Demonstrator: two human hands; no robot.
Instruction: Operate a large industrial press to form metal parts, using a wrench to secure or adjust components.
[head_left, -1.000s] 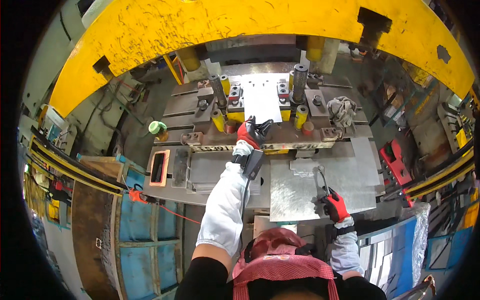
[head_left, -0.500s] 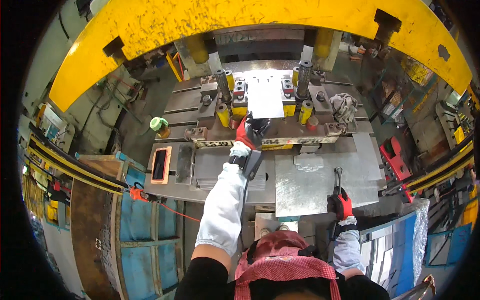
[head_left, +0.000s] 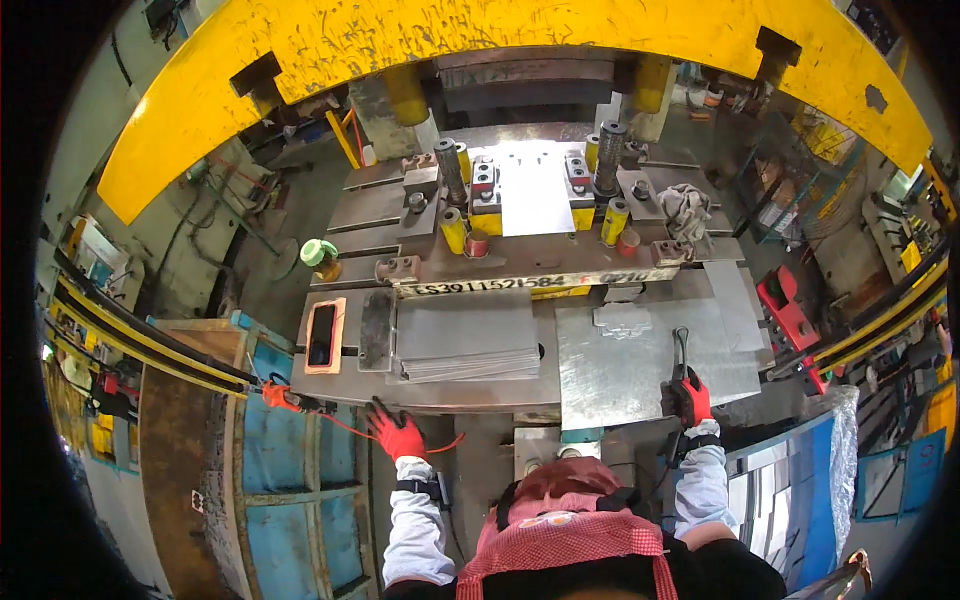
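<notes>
My left hand [head_left: 398,434], in a red and black glove, is by the front edge of the press table [head_left: 470,396], holding nothing, its fingers stretched out and apart. A thin red cord [head_left: 445,446] passes beside it. My right hand [head_left: 692,400], gloved alike, is closed around a slim metal hand tool [head_left: 681,350] with a loop-shaped end; its grip is partly hidden. Beneath the tool lies a broad metal plate [head_left: 610,380]. A bright flat metal sheet [head_left: 537,205] rests in the die [head_left: 485,200], away from both hands.
A stack of metal sheets [head_left: 465,340] is left of the plate, beside a phone [head_left: 321,335] on a tan pad. Dark guide posts [head_left: 608,160] and yellow cylinders [head_left: 614,222] flank the die. A rag [head_left: 685,212] lies at right. The yellow press beam [head_left: 520,35] arches overhead.
My left hand has drawn back from the sheet's front edge in the die to the table's near left edge. My right hand still holds the tool, nearly in place.
</notes>
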